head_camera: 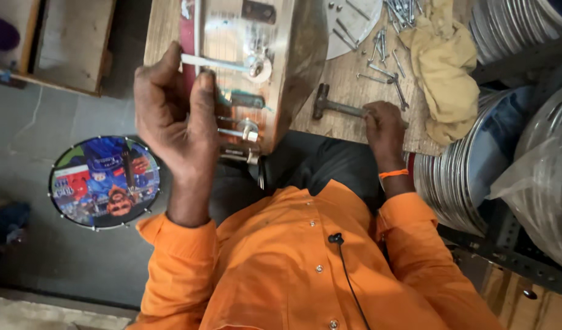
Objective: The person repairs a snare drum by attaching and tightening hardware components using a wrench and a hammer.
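Observation:
My left hand (171,116) is raised against the side of a wooden drum shell (293,55) that carries metal lugs and brackets. Its thumb and fingers pinch the end of a pale metal rod (223,63), which runs to a round fitting on the shell. On the wooden bench (348,82), my right hand (385,125) is closed around the handle of a hammer (322,101). The hammer lies flat with its head pointing left. Orange sleeves cover both my arms.
Several loose bolts and nails (385,43) lie on the bench beside a metal disc (348,24) and a crumpled yellow cloth (443,67). Stacked metal hoops (452,177) stand at the right. A small drum with a colourful picture head (104,181) rests on the grey floor at left.

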